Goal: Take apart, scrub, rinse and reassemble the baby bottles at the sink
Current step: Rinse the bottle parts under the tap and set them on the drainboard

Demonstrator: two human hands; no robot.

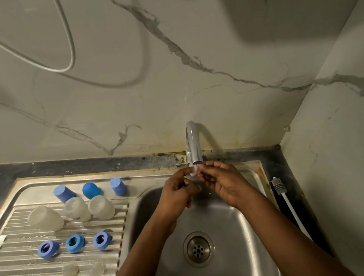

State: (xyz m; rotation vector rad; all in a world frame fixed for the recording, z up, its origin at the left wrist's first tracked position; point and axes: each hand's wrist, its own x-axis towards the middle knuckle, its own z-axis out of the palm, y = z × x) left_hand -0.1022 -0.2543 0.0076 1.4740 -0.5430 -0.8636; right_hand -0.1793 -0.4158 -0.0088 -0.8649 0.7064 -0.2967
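Both my hands are raised under the tap spout (193, 144), over the sink basin (213, 217). My left hand (180, 190) and my right hand (222, 183) pinch a small clear teat (192, 172) between their fingertips, right below the spout. On the draining board (10, 270) lie three blue caps (88, 190), three clear bottle bodies (75, 210) on their sides, three blue screw rings (74, 243) and two clear teats (82, 270).
A white bottle brush (285, 200) lies on the dark counter to the right of the sink. The drain (197, 249) sits at the basin's middle. A marble wall stands close behind the tap, another on the right.
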